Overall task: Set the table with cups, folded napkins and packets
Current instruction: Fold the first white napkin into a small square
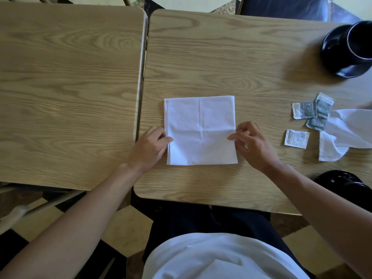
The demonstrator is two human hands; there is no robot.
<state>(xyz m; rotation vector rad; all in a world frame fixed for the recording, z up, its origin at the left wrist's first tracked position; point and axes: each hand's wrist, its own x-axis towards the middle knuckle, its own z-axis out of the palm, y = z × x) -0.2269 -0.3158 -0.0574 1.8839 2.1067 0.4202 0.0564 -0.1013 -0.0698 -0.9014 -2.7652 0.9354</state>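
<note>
I see the white square cloth napkin (200,130) lying flat at centre frame on the wood-grain tabletop (231,57). My left hand (150,147) pinches its left edge and my right hand (251,143) pinches its right edge, presumably to steady the next fold. Small paper packets (308,115) and a black cup (356,40) wait at right.

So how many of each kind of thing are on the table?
Small paper packets: 4
White cloth napkins: 2, one folded square, one crumpled
Black cups on black saucers: 2
Total: 8
</note>
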